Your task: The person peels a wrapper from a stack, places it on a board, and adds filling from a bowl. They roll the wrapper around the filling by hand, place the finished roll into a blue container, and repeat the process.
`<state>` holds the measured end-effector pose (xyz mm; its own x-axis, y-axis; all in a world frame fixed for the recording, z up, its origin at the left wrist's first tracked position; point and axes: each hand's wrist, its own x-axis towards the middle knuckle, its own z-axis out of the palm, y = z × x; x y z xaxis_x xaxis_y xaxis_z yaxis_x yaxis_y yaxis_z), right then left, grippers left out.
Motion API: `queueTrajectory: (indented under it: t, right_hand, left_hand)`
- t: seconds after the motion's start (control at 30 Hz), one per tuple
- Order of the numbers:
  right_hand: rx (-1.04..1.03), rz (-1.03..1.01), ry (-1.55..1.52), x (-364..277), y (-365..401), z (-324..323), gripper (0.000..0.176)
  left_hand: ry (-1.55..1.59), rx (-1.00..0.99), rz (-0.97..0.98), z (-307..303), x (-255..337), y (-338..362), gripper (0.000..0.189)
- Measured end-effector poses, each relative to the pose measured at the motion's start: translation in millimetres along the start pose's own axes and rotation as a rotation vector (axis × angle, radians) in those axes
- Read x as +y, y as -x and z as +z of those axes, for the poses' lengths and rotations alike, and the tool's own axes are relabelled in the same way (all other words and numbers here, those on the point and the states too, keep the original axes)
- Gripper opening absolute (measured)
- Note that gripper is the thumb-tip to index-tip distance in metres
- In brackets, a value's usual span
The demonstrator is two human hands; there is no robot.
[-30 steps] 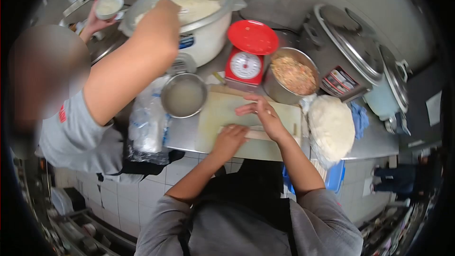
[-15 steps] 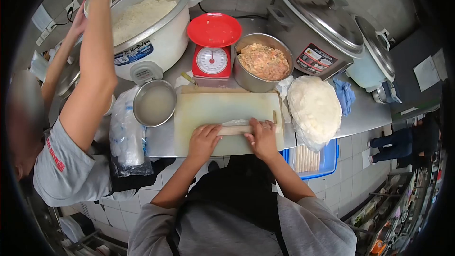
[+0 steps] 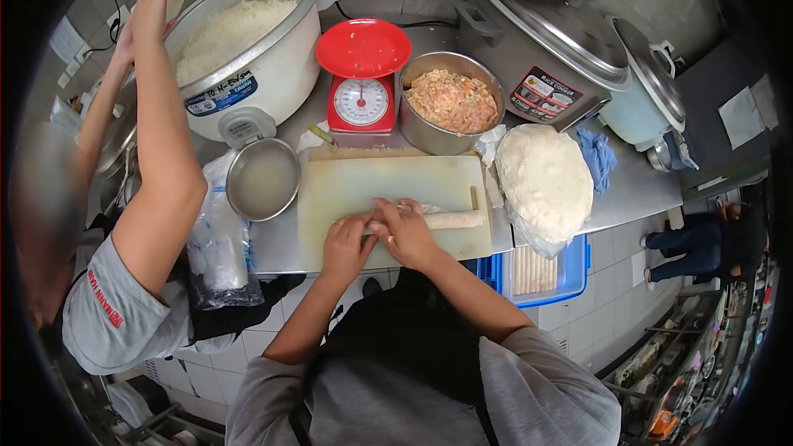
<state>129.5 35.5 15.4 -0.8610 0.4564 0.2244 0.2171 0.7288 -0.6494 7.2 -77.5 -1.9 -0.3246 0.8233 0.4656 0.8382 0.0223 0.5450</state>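
A long pale roll (image 3: 456, 220) lies crosswise on the cutting board (image 3: 388, 177). Around its left end the fingers of my left hand (image 3: 345, 239) are curled. Right beside it, my right hand (image 3: 405, 234) has its fingers bent over the same end, close to my left fingers. The roll's right part is uncovered, with a thin translucent wrapper edge along its top. Behind the board stand a metal pot of orange-flecked filling (image 3: 453, 101) and a red scale (image 3: 362, 104). A stack of round white wrappers (image 3: 545, 177) sits to the right of the board.
A metal bowl of cloudy liquid (image 3: 263, 180) and a plastic-wrapped bundle (image 3: 221, 235) are at the left. Past them a co-worker's arms reach beside a large rice pot (image 3: 307, 41). A blue bin (image 3: 576, 268) holds several rolls. Another person (image 3: 702, 239) stands far right.
My right hand has moved left along the roll to beside my left hand, uncovering the roll's right end. The co-worker's raised hands have shifted slightly left.
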Motion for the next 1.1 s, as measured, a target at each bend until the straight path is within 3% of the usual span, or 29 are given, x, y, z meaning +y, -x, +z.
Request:
queueTrajectory:
  t: [0.1, 0.2, 0.33, 0.43, 0.6, 0.73, 0.83, 1.1]
  right_hand:
    - [0.042, -0.008, 0.198, 11, 13, -12, 0.049]
    - [0.173, 0.116, 0.381, 33, 44, -40, 0.049]
    - [0.172, 0.177, 0.365, 31, 49, -47, 0.049]
    - [0.198, 0.003, 0.307, 29, 41, -30, 0.047]
    - [0.179, 0.235, 0.271, 47, 65, -66, 0.04]
    - [0.224, -0.033, 0.424, 49, 57, -89, 0.027]
    - [0.142, -0.145, 0.469, 51, 43, -82, 0.029]
    - [0.102, -0.235, 0.431, 49, -15, -61, 0.043]
  left_hand:
    - [-0.014, 0.005, -0.005, 0, -1, 3, 0.037]
    - [-0.028, -0.023, 0.014, -3, 1, -1, 0.037]
    - [-0.072, -0.046, 0.089, -1, 11, -12, 0.036]
    - [-0.008, -0.091, 0.172, 12, 23, -21, 0.032]
    - [-0.009, -0.149, 0.208, 20, 19, -23, 0.028]
    - [-0.001, -0.227, 0.203, 26, 5, -37, 0.019]
    - [-0.081, -0.343, 0.194, 23, -2, -62, 0.013]
    - [-0.266, -0.205, 0.217, 39, -26, -132, 0.012]
